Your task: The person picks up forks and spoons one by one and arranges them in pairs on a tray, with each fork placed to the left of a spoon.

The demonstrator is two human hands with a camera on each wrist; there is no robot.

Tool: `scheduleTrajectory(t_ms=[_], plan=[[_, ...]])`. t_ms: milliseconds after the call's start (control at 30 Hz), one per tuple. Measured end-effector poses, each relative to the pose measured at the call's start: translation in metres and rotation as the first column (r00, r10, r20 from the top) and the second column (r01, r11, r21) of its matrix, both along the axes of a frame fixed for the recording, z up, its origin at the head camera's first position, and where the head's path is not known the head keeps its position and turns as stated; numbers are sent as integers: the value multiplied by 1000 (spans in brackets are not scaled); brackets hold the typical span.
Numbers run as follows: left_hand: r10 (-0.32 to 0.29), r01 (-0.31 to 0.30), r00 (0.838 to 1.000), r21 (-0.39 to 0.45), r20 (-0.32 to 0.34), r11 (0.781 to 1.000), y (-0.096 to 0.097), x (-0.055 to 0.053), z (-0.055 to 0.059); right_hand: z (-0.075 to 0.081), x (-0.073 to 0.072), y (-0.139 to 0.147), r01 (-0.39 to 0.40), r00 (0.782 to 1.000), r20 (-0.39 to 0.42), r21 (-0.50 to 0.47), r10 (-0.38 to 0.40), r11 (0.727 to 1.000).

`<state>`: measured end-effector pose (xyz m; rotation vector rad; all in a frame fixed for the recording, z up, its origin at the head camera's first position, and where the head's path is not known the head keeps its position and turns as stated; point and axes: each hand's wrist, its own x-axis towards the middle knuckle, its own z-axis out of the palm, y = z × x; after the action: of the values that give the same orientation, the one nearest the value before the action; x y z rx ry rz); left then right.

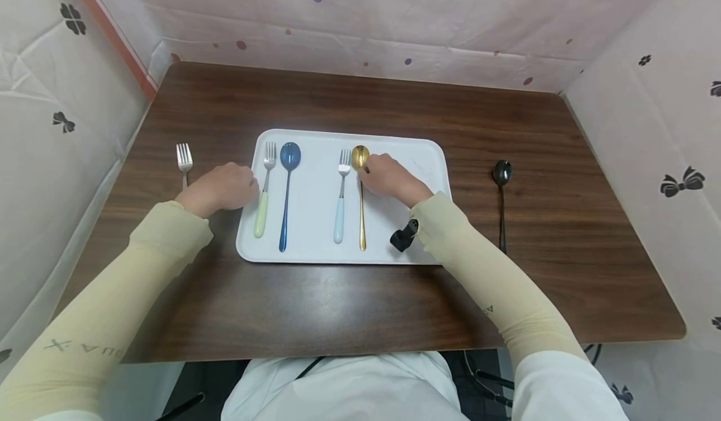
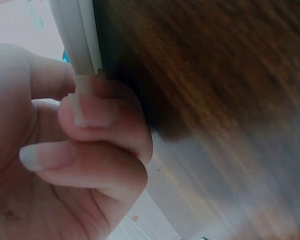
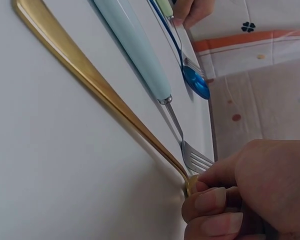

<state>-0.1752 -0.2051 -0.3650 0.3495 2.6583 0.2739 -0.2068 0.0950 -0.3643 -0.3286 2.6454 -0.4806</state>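
Note:
A white tray (image 1: 312, 214) lies on the table, with two forks and two spoons set upright in a row on it. At its left edge my left hand (image 1: 222, 186) grips the rim; in the left wrist view the curled fingers close against the tray edge (image 2: 72, 35). My right hand (image 1: 391, 177) pinches the gold spoon (image 3: 90, 75) close to its bowl, the handle pointing toward me. Just left of that spoon is a fork with a light blue handle (image 1: 339, 218). Farther left lie a blue spoon (image 1: 290, 158) and a green-handled fork (image 1: 261, 214).
Beyond my left hand another fork (image 1: 183, 157) lies on the wooden table (image 1: 315, 308), partly hidden by that hand. A black spoon (image 1: 501, 174) rests to the right of the tray, its handle end covered by my right arm. Patterned cloth (image 1: 360, 27) hangs around the table.

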Motion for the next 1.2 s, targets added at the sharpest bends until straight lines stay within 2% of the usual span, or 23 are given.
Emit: scheduleTrajectory(t_ms=[167,433,700,1200], plan=[[5,-5,1000,4,7,1000,0,-1,-1,1,-1,5,4,1000,-15,-14,-5,1000],[13,-13,1000,5,20,1000,2,-1,-3,6,-2,19,20,999,-33,41,-19,999],[14,-14,1000,13,21,1000,2,-1,-3,7,0,33,29,998,-61,51,-26,998],[9,-9,1000,10,17,1000,2,-2,-2,9,-1,52,75,996,-47,67,-72,995]])
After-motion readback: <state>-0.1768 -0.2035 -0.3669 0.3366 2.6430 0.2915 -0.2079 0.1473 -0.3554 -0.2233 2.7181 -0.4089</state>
